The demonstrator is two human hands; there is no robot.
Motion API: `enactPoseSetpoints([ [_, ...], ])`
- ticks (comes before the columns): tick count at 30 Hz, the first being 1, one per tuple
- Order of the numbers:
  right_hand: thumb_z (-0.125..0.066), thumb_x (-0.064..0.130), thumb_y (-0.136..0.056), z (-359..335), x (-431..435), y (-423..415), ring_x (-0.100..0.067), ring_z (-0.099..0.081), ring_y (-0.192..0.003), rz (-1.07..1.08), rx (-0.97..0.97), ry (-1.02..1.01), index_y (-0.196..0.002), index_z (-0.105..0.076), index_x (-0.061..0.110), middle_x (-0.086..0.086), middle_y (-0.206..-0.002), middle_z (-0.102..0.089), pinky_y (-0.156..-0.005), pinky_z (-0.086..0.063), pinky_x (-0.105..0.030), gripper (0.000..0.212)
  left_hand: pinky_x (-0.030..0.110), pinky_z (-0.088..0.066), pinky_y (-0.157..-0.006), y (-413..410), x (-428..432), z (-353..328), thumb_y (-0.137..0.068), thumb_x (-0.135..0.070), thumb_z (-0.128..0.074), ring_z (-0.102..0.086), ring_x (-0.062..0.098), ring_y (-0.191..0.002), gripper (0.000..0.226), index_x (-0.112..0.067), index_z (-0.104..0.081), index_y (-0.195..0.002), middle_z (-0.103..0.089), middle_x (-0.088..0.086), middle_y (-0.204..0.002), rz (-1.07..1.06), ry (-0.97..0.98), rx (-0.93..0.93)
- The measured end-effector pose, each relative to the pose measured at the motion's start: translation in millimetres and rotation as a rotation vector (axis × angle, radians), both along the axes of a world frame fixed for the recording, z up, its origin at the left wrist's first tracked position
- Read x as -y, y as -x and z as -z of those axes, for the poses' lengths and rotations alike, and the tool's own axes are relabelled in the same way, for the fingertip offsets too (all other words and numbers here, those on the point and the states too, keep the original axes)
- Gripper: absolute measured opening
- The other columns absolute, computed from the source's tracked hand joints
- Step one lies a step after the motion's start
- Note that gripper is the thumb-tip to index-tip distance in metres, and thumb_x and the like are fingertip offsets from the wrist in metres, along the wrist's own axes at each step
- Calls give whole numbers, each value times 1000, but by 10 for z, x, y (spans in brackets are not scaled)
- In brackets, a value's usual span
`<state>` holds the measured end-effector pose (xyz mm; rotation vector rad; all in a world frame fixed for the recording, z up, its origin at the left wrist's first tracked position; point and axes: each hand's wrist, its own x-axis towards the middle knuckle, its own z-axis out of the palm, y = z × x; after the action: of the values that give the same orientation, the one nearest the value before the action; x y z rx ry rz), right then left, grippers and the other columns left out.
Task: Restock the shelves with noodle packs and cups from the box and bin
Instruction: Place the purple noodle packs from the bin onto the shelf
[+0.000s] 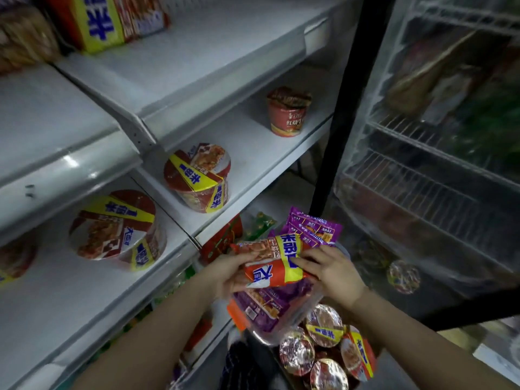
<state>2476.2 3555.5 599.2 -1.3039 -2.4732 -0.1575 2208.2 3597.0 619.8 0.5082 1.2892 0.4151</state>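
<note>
Both hands hold an orange noodle pack [271,263] with a yellow band, low in the middle of the view. My left hand [225,273] grips its left end and my right hand [330,270] grips its right end. Purple noodle packs [312,228] stick up just behind it, and another purple pack [264,306] lies under it. Below, several noodle cups [323,325] with foil lids fill the box. On the white shelf [253,153] stand two red-and-yellow noodle bowls [198,175] [115,229] and a smaller red cup [287,112].
The upper shelf [180,66] carries a red-and-yellow multipack [98,21] at its far left. A glass-door fridge [422,164] with wire racks stands on the right, its black frame close to the hands. Lower shelves at the left hold green and red packets [222,240].
</note>
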Motion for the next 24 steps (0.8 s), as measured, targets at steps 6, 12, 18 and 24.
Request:
enactPoseSetpoints([
  [6,-38,78,-87,-543,-8,-110,-15,-60,-112,121,-118,175,-130,-62,26,6,-127,-63,-96,-49,-36,72,42,-61,-74,-22,-233,-618,-78,-25,-82,-75,24,-90,44,-22,-61,-116,-77,4,-100,199,-413,-181],
  [12,-47,85,-70,-1374,-328,13,-15,-37,-138,254,-218,305,-150,-35,24,6,-152,-39,-114,-31,-35,102,30,-52,-94,-166,-457,-1324,-67,-30,-88,-65,11,-109,60,-24,-66,-123,-70,-7,-118,701,-918,-603],
  [18,-86,38,-70,-2149,-718,298,-13,-63,-111,202,-375,709,-136,-52,17,3,-124,-65,-92,-52,-27,77,24,-52,-77,-462,-584,-2369,-73,-32,-84,-64,11,-99,58,-28,-62,-125,-67,-7,-119,1039,-1162,-874],
  [24,-83,20,-76,-2598,-844,408,-11,-72,-73,178,-764,796,-102,-69,10,-3,-81,-75,-65,-61,-31,31,26,-50,-83,-326,-658,-3130,-73,-39,-85,-63,6,-97,60,-29,-60,-127,-65,-15,-108,888,-1374,-948],
])
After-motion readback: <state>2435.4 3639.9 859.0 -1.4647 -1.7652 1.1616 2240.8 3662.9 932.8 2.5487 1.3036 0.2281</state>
